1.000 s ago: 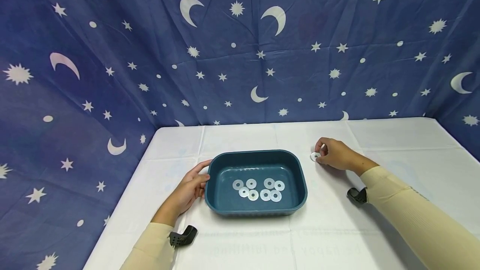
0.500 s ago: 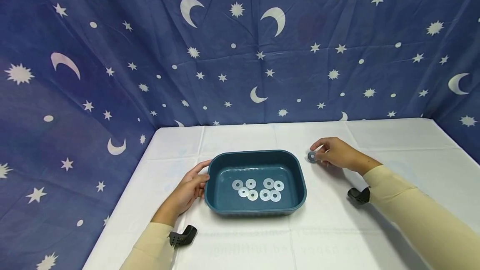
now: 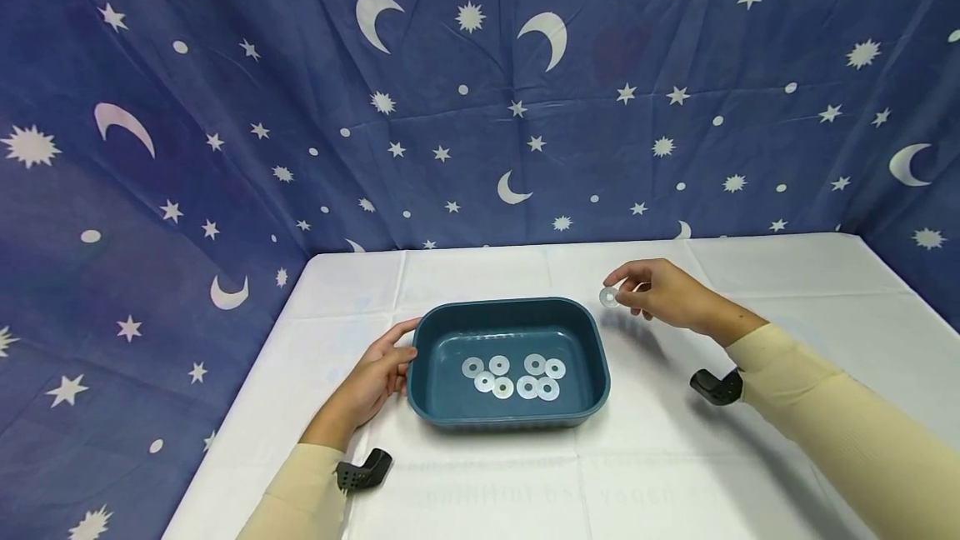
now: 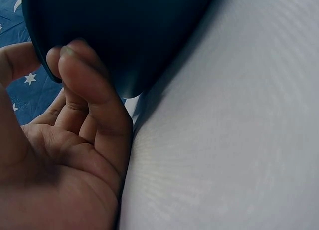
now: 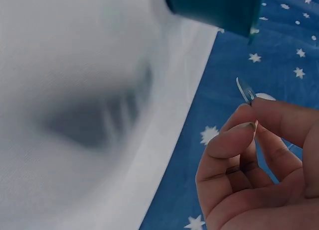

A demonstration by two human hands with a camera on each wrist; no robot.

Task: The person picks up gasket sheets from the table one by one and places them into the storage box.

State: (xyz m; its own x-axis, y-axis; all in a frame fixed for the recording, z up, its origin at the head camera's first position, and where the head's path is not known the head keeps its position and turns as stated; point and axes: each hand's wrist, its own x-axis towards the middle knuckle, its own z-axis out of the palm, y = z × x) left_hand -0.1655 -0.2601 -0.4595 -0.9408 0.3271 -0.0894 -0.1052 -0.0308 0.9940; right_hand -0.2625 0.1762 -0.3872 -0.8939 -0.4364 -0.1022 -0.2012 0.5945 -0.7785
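Note:
Between the thumb and fingers of my right hand (image 3: 671,294), a flat metal washer (image 3: 609,297) is pinched, raised over the cloth beyond the tub's right end. The right wrist view shows this washer (image 5: 245,90) edge-on, sticking out past the fingertips. My left hand (image 3: 375,377) grips the left end of a dark teal plastic tub (image 3: 510,423), thumb at the rim. In the left wrist view, the curled fingers (image 4: 87,78) lie against the tub's outer wall. Several more washers (image 3: 498,365) lie flat on the tub floor in two loose groups, some overlapping.
A white cloth (image 3: 480,490) with faint printing covers the table. A blue curtain (image 3: 450,107) with moons and stars hangs behind it and along the left side. Each wrist wears a black camera mount (image 3: 716,387).
My right hand has lifted the washer off the cloth and moved it left and away, turning it as it rises. The left hand stays at the tub.

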